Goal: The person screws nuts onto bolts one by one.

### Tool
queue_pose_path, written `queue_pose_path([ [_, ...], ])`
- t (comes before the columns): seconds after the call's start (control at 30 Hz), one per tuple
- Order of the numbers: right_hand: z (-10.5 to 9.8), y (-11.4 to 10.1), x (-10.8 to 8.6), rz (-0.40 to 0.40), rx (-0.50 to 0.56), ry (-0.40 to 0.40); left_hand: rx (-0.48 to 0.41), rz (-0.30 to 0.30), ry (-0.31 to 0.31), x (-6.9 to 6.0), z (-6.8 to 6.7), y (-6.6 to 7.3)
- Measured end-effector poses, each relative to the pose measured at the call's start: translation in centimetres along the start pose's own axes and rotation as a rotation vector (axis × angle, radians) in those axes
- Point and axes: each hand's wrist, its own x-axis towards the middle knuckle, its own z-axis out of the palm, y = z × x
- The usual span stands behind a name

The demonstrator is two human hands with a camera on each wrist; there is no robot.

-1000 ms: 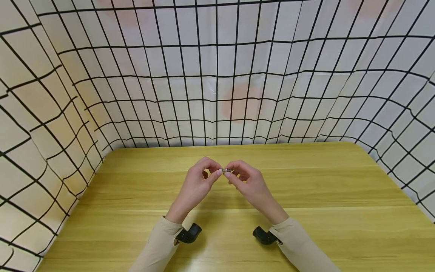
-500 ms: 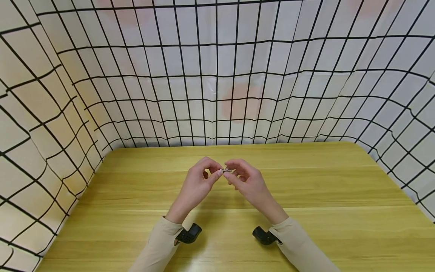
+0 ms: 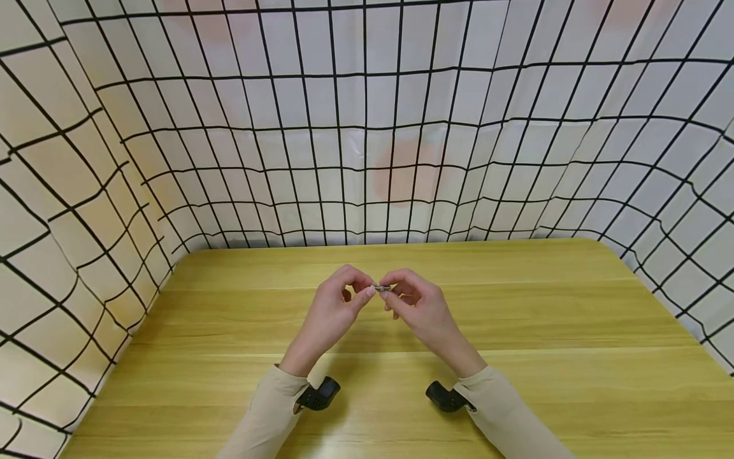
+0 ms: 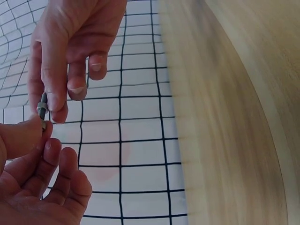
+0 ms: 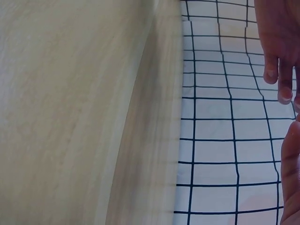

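Over the middle of the table, a small metal bolt lies level between both hands. My left hand pinches one end of it between thumb and forefinger. In the left wrist view, the threaded bolt shaft carries a nut partway along. My right hand has its thumb and forefinger closed on the nut end, with the other fingers loosely curled below. The left fingertips cover the bolt's near end. In the right wrist view, the hands show only at the right edge and the bolt is not visible.
A wooden table spreads beneath both hands. White sheeting with a black grid rises behind it and at both sides. Black wrist cameras sit at the sleeve cuffs.
My right thumb and forefinger parted a little half a second ago and have come back together on the nut end. The left hand keeps its pinch and place.
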Motion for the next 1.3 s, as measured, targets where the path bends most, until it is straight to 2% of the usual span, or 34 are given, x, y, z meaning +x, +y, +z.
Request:
queue_pose_path([
  [0.47, 0.2, -0.1, -0.1, 0.06, 0.006, 0.001, -0.017, -0.007, -0.006, 0.0, -0.1, 0.1],
  [0.8, 0.2, 0.1, -0.1, 0.073, -0.008, 0.002, -0.022, -0.011, -0.009, 0.1, 0.0, 0.0],
  [0.97, 0.0, -0.3, 0.0, 0.042, -0.059, 0.018, -0.023, -0.009, -0.008, 0.0, -0.1, 0.0],
  [1.07, -0.1, -1.5, 0.0, -0.002, -0.083, 0.023, -0.024, -0.009, -0.007, 0.0, -0.1, 0.0],
  [1.2, 0.0, -3.1, 0.0, -0.05, -0.077, 0.015, -0.026, -0.009, -0.005, 0.1, -0.1, 0.1],
  [1.3, 0.0, -3.2, 0.0, -0.053, -0.068, 0.014, -0.026, -0.008, -0.001, 0.1, -0.1, 0.1],
])
